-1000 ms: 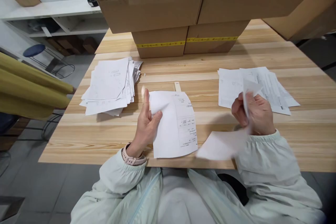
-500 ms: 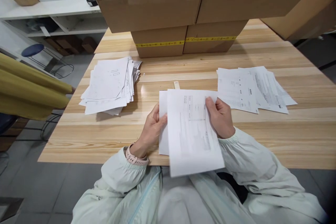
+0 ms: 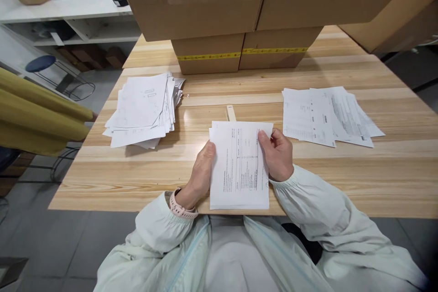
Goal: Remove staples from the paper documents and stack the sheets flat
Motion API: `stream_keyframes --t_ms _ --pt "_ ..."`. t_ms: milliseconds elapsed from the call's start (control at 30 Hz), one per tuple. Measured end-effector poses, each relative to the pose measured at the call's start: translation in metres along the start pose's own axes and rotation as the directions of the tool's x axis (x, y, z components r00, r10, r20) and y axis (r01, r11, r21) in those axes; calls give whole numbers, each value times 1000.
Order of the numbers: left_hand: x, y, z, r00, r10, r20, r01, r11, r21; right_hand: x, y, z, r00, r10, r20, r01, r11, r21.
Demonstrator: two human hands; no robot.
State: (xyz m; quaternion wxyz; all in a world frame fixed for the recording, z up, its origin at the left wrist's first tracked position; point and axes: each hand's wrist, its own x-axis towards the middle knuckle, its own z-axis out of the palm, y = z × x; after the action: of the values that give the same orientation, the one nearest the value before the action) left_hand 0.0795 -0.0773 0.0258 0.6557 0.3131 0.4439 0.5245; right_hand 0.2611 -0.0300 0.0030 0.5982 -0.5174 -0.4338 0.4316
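From where I stand, someone in a pale green jacket (image 3: 321, 219) is at a wooden table (image 3: 137, 175) with a few sheets of paper (image 3: 239, 169) in both hands, just above the table's near edge. At least two sheets are there, lying nearly flush, with a second edge peeking out at the upper left. The printed side of the top one faces up, its lines running sideways.

The left hand (image 3: 200, 169) holds the left edge, its thumb along the margin; the fingers are hidden behind the paper, so I can't tell how they sit. The right hand (image 3: 278, 153) pinches the upper right part, thumb on the print and fingers curled round behind. A pink watch strap (image 3: 183, 211) circles the left wrist.

Just beyond the sheets a pale strip (image 3: 231, 112) lies on the wood, partly covered by them. Off to the left sits a thick, uneven pile of papers (image 3: 140, 105); to the right, a thinner spread of printed pages (image 3: 308, 116) fans out, overlapping.

Large cardboard boxes (image 3: 198, 4) are stacked at the back on smaller cartons (image 3: 212, 65) banded with yellow tape (image 3: 208, 56). A blue stool (image 3: 43, 63) stands on the floor beyond the table's left side, near a white shelf (image 3: 78, 7).
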Motion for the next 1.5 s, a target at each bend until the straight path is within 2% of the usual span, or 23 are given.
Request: stream_keyframes --t_ms 100,167,267,333,400,467,533,600,700,833,900,933,1000,1067,1133,1200,1400,1500 --pt "-6 1 3 999 39 16 -40 996 82 -5 -5 2 999 -35 10 34 997 71" --pt "-12 8 3 985 173 -1 -169 963 211 -8 -18 -2 996 -63 66 57 994 89" --pt "-21 28 3 912 405 65 -398 834 383 -14 -48 -13 977 -85 197 70 994 84" --pt "-25 42 3 861 486 149 -501 762 410 -18 -65 -19 955 -146 257 128 988 84" --pt "-26 49 3 849 489 203 -527 749 402 -19 -71 -22 934 -224 278 212 974 74" --pt "-22 47 2 869 449 211 -495 774 394 -19 -64 -21 928 -241 284 238 970 48" --pt "-18 39 1 893 411 185 -451 802 393 -18 -50 -19 945 -188 268 188 982 26" --pt "-15 34 2 895 408 180 -446 811 378 -18 -40 -16 960 -142 239 138 990 36" --pt "-18 39 8 858 449 251 -511 799 316 -21 -44 -13 950 -188 249 170 981 91" --pt "-21 59 16 790 543 286 -610 744 272 -22 -69 -9 881 -380 283 334 922 197" --pt "-20 61 14 768 574 285 -639 716 279 -18 -71 -9 853 -425 302 381 904 195" --pt "-18 59 12 772 566 288 -634 719 286 -16 -68 -9 850 -416 323 378 909 177" --pt "-14 50 7 811 515 278 -582 754 304 -13 -54 -10 868 -338 364 314 941 126" --pt "-10 40 3 863 460 207 -505 800 326 -13 -37 -12 904 -226 363 216 974 69" --pt "-8 32 1 893 434 116 -447 830 334 -15 -24 -13 929 -157 335 149 988 49" --pt "-8 28 2 901 427 69 -425 843 329 -18 -17 -13 939 -150 311 137 989 63" --pt "-8 26 5 913 401 75 -404 864 301 -22 -13 -13 951 -123 284 116 992 41" --pt "-8 35 5 890 447 85 -453 851 266 -22 -13 -14 958 -111 266 105 994 38"
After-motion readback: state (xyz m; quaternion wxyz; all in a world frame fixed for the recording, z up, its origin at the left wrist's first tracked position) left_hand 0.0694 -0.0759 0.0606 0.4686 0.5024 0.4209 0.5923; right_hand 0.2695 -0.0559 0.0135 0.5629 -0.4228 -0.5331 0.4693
